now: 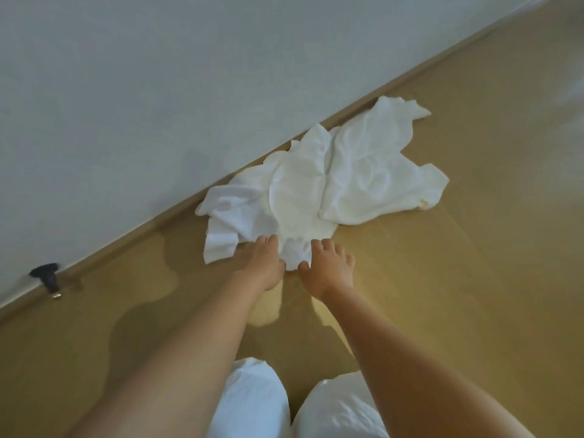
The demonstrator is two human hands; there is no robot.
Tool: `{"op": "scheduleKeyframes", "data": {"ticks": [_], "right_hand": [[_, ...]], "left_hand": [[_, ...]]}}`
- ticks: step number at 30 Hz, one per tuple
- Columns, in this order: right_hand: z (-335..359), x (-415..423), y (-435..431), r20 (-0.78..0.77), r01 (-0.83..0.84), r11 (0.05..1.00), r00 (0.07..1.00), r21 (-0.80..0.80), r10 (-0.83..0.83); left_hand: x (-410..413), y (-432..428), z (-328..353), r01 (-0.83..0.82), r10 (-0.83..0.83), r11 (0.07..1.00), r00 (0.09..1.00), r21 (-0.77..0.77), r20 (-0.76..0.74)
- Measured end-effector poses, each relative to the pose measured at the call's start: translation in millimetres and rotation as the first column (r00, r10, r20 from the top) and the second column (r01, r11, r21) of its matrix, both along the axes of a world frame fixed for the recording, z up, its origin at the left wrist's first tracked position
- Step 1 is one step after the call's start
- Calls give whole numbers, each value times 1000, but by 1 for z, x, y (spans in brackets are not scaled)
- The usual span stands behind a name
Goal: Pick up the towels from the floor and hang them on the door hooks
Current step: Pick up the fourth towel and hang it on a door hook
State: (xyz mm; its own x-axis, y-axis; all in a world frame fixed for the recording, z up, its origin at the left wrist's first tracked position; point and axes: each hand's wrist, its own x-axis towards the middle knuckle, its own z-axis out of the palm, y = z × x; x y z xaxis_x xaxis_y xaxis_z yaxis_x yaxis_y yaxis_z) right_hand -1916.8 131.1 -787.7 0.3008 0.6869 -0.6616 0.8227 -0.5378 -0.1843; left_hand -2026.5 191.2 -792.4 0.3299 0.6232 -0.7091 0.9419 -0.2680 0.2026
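A heap of crumpled white towels (pixel 328 175) lies on the tan floor against the base of the white wall. My left hand (pixel 264 263) rests on the heap's near edge, fingers spread, thumb pressing a fold. Beside it, my right hand (pixel 327 268) touches the same near fold (pixel 295 252), fingers apart, thumb under the cloth's edge. The fold bunches between the two thumbs; a firm grip is not visible. No door hooks are in view.
A white wall (pixel 158 90) with a tan baseboard runs diagonally from lower left to upper right. A black doorstop (pixel 47 276) sticks out of the baseboard at left. My knees in white cloth (pixel 252 406) are at the bottom. Tan floor (pixel 474 248) spreads right.
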Motion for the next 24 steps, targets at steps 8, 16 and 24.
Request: {"op": "scheduleKeyframes", "data": {"ticks": [8, 16, 24], "right_hand": [[-117, 14, 15, -50, 31, 997, 998, 67, -28], [-153, 32, 10, -114, 80, 995, 991, 66, -72], [-157, 35, 2, -179, 130, 982, 978, 140, -104]], "left_hand": [[36, -5, -131, -183, 185, 983, 980, -30, 75], [42, -5, -180, -280, 309, 945, 934, -169, 180], [53, 14, -178, -554, 634, 768, 730, -322, 256]]}}
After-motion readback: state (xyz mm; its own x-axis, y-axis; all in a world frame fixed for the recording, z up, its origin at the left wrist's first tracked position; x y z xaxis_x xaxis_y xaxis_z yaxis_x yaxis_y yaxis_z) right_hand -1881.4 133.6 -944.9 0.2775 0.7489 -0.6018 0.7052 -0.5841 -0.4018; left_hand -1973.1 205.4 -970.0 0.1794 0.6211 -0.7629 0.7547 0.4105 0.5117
